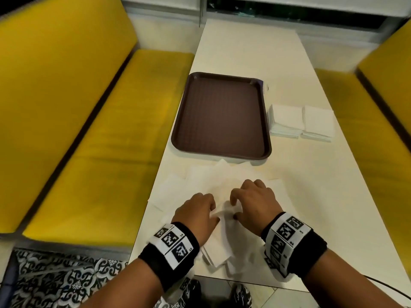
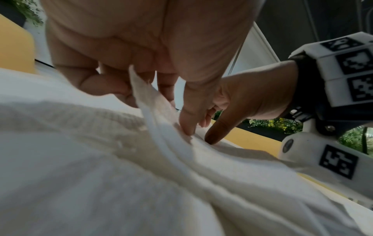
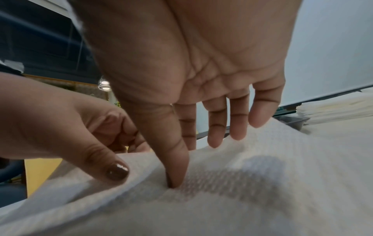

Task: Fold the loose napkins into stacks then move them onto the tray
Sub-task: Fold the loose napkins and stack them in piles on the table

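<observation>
A dark brown tray lies bare at mid-table. Loose white napkins are spread in front of it. My left hand and right hand are both on one napkin near the front edge. The left thumb and curled fingers pinch a raised fold of that napkin. The right thumb presses down into the napkin, and the right hand's straight fingers touch its top. Two folded napkin stacks sit right of the tray.
The white table runs away from me between yellow bench seats. More napkins lie under my left wrist at the front edge. A window sill closes off the far end.
</observation>
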`<action>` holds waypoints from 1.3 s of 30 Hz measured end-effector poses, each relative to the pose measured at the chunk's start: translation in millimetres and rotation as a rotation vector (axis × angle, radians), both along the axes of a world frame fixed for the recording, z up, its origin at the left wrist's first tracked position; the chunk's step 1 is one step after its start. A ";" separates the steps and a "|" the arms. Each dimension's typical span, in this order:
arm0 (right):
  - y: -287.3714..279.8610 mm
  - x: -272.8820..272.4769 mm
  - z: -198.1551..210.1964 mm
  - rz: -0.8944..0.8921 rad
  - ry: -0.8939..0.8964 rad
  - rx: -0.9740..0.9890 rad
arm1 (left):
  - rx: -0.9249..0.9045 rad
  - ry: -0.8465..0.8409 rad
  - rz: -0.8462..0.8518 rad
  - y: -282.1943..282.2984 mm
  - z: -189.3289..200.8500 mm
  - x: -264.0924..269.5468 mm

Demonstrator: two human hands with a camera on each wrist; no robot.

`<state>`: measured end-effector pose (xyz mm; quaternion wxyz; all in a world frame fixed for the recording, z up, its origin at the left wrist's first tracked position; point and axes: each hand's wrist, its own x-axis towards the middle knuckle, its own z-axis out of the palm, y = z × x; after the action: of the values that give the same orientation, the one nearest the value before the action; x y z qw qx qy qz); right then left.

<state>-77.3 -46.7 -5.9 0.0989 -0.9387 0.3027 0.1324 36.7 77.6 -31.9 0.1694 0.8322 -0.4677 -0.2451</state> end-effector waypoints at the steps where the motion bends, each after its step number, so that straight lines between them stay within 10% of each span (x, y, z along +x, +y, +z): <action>1: 0.4 -0.8 0.8 0.001 -0.006 -0.005 | -0.019 0.011 -0.004 0.5 0.1 0.9; 18: -31.5 -14.9 15.9 -0.090 -0.151 0.230 | -0.238 0.148 0.227 15.7 9.7 32.7; 31: -32.2 -21.6 25.3 -0.724 -0.983 0.976 | -0.485 0.761 0.449 -6.4 25.9 8.1; 39: -24.6 -27.6 51.0 -0.584 -1.098 0.840 | -0.813 0.704 0.439 -23.0 61.9 20.2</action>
<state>-104.9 -71.2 45.1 0.6166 -0.6347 0.3705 -0.2823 57.0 54.6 30.0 0.6675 0.6462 -0.2565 -0.2668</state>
